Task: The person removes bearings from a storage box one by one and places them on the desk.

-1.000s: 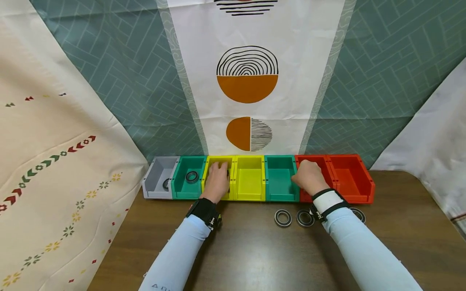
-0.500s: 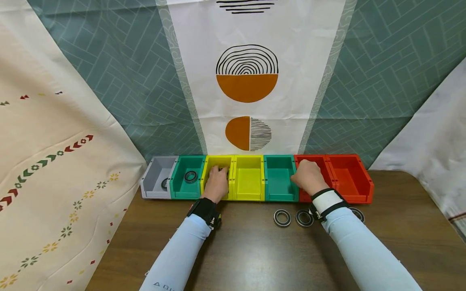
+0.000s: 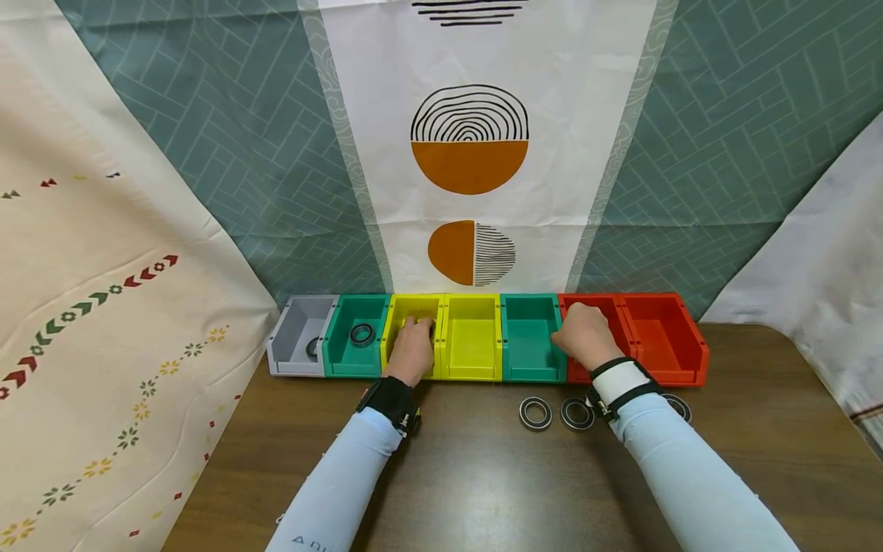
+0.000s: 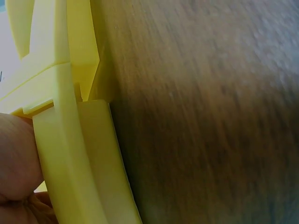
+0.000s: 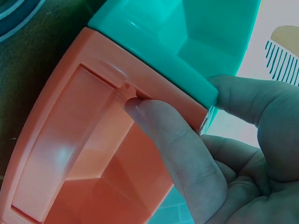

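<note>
My left hand (image 3: 411,351) reaches down into the left yellow bin (image 3: 393,326), its fingertips hidden inside. A dark sliver of a ring shows beside these fingers; I cannot tell whether they hold it. In the left wrist view, part of this hand (image 4: 17,161) lies against the yellow bin's wall (image 4: 70,154). My right hand (image 3: 586,336) is at the boundary between the right green bin (image 3: 531,330) and a red bin (image 3: 607,307). The right wrist view shows its thumb on the green side and a finger (image 5: 182,154) inside the red bin, pinching their adjoining walls.
Bearings (image 3: 535,414) lie on the wooden table (image 3: 469,475) before the bins, one partly behind the right wrist. Another bearing (image 3: 362,335) sits in the left green bin (image 3: 345,364), and one (image 3: 313,349) in the grey bin (image 3: 293,337). A patterned cloth (image 3: 469,61) hangs behind.
The left hand's fingers shift slightly inside the yellow bin, and the dark ring piece seen at their tips half a second ago now shows only at their right side. The right hand stays put.
</note>
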`<control>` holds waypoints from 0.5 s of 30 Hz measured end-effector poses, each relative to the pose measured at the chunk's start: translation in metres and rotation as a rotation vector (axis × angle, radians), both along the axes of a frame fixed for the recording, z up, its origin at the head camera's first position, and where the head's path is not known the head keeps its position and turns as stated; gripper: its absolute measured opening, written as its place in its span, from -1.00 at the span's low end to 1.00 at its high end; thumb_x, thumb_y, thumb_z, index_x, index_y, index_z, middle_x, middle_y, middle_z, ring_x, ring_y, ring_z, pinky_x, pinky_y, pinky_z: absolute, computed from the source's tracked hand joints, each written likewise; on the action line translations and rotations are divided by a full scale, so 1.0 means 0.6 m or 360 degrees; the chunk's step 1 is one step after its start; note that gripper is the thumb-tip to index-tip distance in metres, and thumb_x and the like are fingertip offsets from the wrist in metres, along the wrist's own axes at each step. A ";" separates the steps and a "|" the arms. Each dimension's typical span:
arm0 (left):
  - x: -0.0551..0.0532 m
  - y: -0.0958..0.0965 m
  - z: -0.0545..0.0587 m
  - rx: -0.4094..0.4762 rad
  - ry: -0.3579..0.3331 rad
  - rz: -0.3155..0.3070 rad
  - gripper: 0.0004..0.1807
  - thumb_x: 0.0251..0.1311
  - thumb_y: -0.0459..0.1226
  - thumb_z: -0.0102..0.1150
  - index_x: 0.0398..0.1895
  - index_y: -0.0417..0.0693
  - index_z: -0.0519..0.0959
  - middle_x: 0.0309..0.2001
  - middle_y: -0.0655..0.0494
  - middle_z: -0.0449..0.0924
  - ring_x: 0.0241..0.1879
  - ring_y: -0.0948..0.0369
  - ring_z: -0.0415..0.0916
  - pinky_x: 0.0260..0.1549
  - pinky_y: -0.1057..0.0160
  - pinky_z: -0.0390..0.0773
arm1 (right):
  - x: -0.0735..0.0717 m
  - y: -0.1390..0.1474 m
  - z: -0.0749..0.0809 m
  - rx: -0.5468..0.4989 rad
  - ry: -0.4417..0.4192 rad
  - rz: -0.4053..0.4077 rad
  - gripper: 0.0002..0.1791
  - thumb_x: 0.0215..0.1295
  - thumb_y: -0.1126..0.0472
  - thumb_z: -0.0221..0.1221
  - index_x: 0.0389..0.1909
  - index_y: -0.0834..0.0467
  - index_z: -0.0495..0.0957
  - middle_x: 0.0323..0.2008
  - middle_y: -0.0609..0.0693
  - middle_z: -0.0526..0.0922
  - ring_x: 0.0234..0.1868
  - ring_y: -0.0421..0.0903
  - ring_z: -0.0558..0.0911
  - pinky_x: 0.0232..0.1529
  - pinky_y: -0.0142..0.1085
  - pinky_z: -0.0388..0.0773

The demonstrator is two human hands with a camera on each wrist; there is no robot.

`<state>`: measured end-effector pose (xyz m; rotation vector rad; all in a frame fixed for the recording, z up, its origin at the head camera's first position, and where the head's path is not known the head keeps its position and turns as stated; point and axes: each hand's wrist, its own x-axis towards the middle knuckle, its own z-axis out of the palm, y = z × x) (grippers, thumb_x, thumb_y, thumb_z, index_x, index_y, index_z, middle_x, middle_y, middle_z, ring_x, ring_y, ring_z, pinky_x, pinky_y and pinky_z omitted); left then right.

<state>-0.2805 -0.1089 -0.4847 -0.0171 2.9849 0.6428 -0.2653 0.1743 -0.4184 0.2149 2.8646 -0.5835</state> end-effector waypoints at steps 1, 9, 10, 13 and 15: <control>0.001 0.000 0.000 -0.0007 0.0007 0.0001 -0.58 0.29 -0.31 0.03 0.22 -0.02 0.36 0.05 -0.05 0.35 -0.06 0.05 0.33 0.09 0.08 0.42 | 0.000 0.000 -0.001 -0.0001 0.0000 0.0002 -0.75 0.13 0.15 0.19 -0.50 0.30 0.53 -0.62 0.11 0.48 -0.58 -0.01 0.50 -0.65 -0.33 0.45; 0.003 0.001 0.001 -0.0099 0.0068 -0.0048 -0.75 0.24 -0.30 0.11 -0.01 -0.05 0.47 -0.19 0.01 0.46 -0.18 0.08 0.37 -0.06 0.15 0.46 | 0.000 0.001 -0.003 0.0000 0.0016 0.0010 -0.75 0.12 0.16 0.19 -0.54 0.28 0.51 -0.63 0.10 0.46 -0.58 -0.01 0.49 -0.66 -0.34 0.43; 0.003 0.001 0.002 -0.0106 0.0077 -0.0056 -0.76 0.22 -0.31 0.13 -0.04 -0.06 0.48 -0.21 0.02 0.46 -0.19 0.09 0.37 -0.08 0.16 0.46 | 0.000 0.002 -0.002 0.0002 0.0019 0.0010 -0.75 0.13 0.16 0.18 -0.53 0.29 0.52 -0.62 0.11 0.47 -0.58 -0.01 0.49 -0.67 -0.34 0.43; 0.005 0.000 0.005 -0.0132 0.0101 -0.0077 -0.77 0.19 -0.31 0.18 -0.09 -0.07 0.49 -0.25 0.01 0.47 -0.21 0.08 0.37 -0.12 0.17 0.46 | -0.001 0.002 -0.002 -0.0003 0.0021 0.0008 -0.76 0.13 0.16 0.18 -0.51 0.30 0.51 -0.61 0.12 0.49 -0.59 -0.01 0.50 -0.67 -0.34 0.44; 0.007 -0.001 0.005 -0.0136 0.0122 -0.0083 -0.77 0.16 -0.32 0.20 -0.10 -0.08 0.49 -0.25 0.01 0.48 -0.21 0.07 0.37 -0.14 0.17 0.46 | -0.001 0.001 -0.003 -0.0011 0.0025 0.0006 -0.76 0.13 0.17 0.18 -0.52 0.30 0.52 -0.62 0.12 0.48 -0.59 -0.01 0.50 -0.67 -0.34 0.44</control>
